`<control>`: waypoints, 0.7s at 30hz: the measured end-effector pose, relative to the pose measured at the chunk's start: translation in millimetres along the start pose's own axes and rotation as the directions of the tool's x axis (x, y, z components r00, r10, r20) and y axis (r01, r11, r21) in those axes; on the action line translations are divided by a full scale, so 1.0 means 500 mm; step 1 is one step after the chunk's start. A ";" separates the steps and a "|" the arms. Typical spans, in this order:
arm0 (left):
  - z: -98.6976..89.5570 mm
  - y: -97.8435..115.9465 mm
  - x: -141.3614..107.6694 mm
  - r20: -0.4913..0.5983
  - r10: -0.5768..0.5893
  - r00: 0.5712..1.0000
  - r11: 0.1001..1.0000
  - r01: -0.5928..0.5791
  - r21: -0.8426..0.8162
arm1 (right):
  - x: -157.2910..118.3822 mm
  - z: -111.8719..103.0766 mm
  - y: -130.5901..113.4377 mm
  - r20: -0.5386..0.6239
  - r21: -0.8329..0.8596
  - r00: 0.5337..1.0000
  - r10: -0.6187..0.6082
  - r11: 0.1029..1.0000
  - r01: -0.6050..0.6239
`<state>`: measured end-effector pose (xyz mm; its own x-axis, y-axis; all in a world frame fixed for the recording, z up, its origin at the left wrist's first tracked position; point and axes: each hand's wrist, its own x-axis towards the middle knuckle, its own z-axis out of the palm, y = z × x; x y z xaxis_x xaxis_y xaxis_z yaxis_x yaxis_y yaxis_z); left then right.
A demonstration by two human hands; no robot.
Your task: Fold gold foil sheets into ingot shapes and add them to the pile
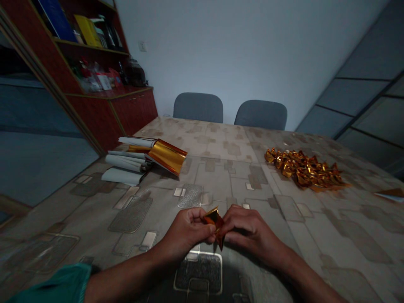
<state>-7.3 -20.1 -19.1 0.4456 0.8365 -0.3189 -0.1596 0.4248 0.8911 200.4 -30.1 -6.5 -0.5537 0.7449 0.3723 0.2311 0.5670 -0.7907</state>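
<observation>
Through the head camera I can see both hands held close together just above the tabletop (221, 176). The left hand (187, 231) has its grip closed on one side of a small folded gold foil piece (215, 223), and the right hand (249, 229) has its grip closed on the other side. The piece sits pinched between them, with a gold point sticking up and a darker red-orange fold hanging below. A teal sleeve (53, 286) shows at the left forearm.

Farther up the tabletop on my left lie a curled sheet of gold foil (167, 156) and several white-backed rolls (124, 162). On my right sits a heap of folded gold foil shapes (304, 170). Beyond the tabletop stand two grey chairs (198, 107) and, to the left, a red-brown wooden cabinet (107, 113).
</observation>
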 end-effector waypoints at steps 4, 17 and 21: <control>-0.004 -0.002 0.002 -0.022 0.002 1.000 1.000 -0.002 -0.010 | 0.000 0.002 -0.006 -0.009 0.012 0.997 0.080 0.997 -0.080; -0.004 0.004 -0.001 -0.037 -0.007 0.999 0.998 0.005 -0.063 | 0.000 0.012 -0.010 -0.033 0.073 0.993 0.116 0.991 -0.113; -0.003 0.004 0.001 -0.054 -0.001 0.999 0.998 -0.002 -0.057 | 0.003 0.018 -0.011 -0.074 0.114 0.988 0.138 0.985 -0.130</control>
<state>-8.5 -18.4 -18.1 0.3972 0.8536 -0.3370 -0.2101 0.4420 0.8721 190.9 -35.1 -5.9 -0.4559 0.8401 0.2940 0.2080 0.4217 -0.8825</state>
